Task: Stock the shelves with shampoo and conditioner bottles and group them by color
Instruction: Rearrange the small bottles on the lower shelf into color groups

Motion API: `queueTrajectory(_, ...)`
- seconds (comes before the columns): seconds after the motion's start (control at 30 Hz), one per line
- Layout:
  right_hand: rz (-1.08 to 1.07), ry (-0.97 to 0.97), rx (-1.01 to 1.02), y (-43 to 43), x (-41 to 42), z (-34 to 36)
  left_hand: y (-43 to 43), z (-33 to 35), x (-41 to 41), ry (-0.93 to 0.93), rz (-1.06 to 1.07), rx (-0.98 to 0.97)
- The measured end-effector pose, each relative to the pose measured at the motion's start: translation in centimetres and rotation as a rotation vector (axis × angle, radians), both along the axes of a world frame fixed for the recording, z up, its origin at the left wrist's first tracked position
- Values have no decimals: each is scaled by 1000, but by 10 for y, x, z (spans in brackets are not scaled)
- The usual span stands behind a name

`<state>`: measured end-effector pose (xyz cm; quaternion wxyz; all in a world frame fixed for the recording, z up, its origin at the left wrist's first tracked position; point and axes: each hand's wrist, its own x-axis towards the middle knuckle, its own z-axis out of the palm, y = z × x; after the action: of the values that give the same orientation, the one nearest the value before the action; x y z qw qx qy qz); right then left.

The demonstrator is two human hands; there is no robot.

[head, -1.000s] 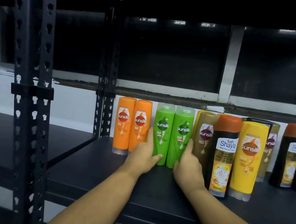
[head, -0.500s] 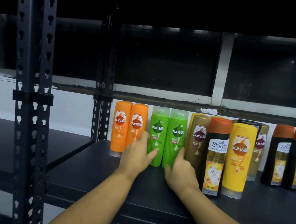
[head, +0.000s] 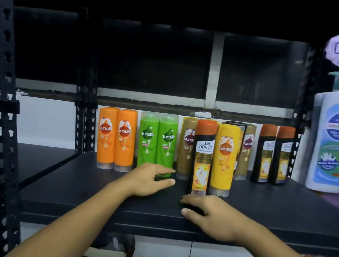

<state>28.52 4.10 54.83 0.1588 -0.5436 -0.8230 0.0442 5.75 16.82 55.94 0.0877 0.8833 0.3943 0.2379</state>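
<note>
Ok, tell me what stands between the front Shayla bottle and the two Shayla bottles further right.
The yellow bottle stands just right of the front Shayla bottle, with a brown bottle behind that.

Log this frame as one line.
left hand: open, by green pair | right hand: open, over shelf | orange pair, green pair grouped | Shayla bottle, yellow bottle forward of row

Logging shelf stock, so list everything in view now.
orange bottles: two, orange, row's left end
green bottles: two, green, beside the orange
brown bottles: two, golden brown, back, centre
yellow bottle: at least one, yellow, front centre
black bottles: three, orange-capped, one front, two right
pump bottle: one, white, far right
shelf: one, black, under the row
left hand: one, open, before the green bottles
right hand: one, open, at shelf front
</note>
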Motion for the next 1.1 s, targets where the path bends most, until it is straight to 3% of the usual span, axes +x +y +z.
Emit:
queueTrajectory(0.13,-15,44,7,-10,28,-2,-17,-2,10,140,-36,-147)
queueTrajectory(0.3,-45,40,1,-19,49,-1,-27,-2,20,316,-14,-178)
queueTrajectory(0.4,-150,164,136,-12,60,-2,-27,3,28,107,29,-152)
queueTrajectory(0.5,-366,573,398,8,66,2,-31,15,50,-303,65,-104)
queueTrajectory(0.57,-383,851,375,23,65,13,-31,24,68,-469,66,-47)
queueTrajectory(0.67,-301,1071,202,41,61,28,-28,28,91,-604,49,-27)
queueTrajectory(0.9,-94,1273,89,63,66,15,-11,20,106,-737,35,-118)
queueTrajectory(1.1,10,1291,44,75,71,11,4,12,115,-775,-30,-107)
